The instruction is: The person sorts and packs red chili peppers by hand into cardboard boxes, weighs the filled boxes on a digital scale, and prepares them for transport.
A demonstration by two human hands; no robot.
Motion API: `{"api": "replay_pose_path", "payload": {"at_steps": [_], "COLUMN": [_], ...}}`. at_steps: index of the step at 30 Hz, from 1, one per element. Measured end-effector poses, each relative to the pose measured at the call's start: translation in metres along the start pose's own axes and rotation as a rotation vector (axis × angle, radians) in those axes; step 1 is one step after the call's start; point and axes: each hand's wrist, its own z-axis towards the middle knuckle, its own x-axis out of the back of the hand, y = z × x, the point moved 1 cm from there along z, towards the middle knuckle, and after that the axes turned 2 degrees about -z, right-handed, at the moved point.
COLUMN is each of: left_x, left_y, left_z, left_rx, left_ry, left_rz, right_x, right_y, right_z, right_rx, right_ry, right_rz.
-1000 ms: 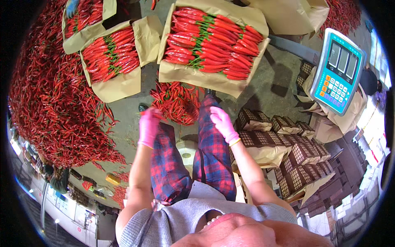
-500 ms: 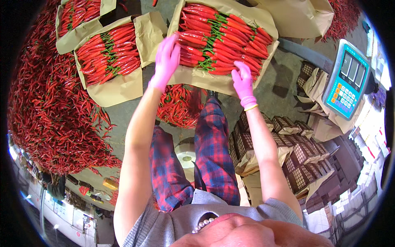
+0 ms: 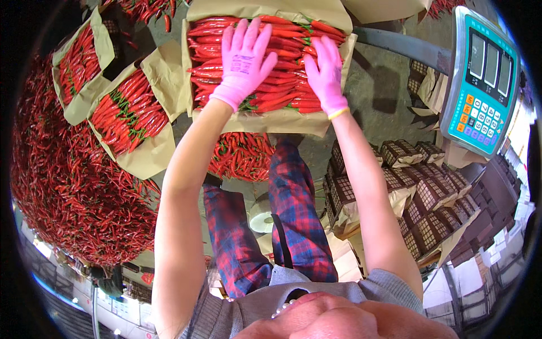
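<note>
A paper-lined box (image 3: 282,120) packed with rows of red chilli peppers (image 3: 282,85) lies in front of me. My left hand (image 3: 244,59), in a pink glove, lies flat on the peppers with fingers spread. My right hand (image 3: 326,73), also pink-gloved, presses flat on the peppers to the right of it. Neither hand grips anything. A small heap of loose chillies (image 3: 240,155) lies between the box and my knees.
Two more paper-lined boxes of chillies (image 3: 132,116) (image 3: 79,62) sit to the left, beside a large pile of loose chillies (image 3: 68,198). A weighing scale with a keypad (image 3: 480,85) stands at the right. Stacks of dark crates lined with paper (image 3: 418,192) lie below it.
Both hands moved up from near my knees onto the box and now lie flat on the chillies, further over them than half a second ago.
</note>
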Motion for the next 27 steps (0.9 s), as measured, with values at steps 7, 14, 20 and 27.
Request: {"api": "replay_pose_path", "payload": {"at_steps": [7,14,20,27], "left_x": [-0.058,-0.064,-0.076,-0.042], "left_y": [0.013,0.018,0.010,0.017], "left_z": [0.036,0.032,0.028,0.038], "left_rx": [-0.081,-0.079,-0.088,-0.051], "left_ry": [-0.094,-0.178,-0.170,-0.184], "left_rz": [0.053,0.071,0.100,0.079], "right_x": [-0.033,-0.039,-0.045,-0.030], "right_y": [0.046,0.046,0.048,0.030], "right_z": [0.037,0.010,0.011,0.025], "right_rx": [0.089,0.042,0.033,-0.009], "right_ry": [-0.081,-0.149,-0.185,-0.210], "right_rz": [-0.347,-0.379,-0.380,-0.369]}}
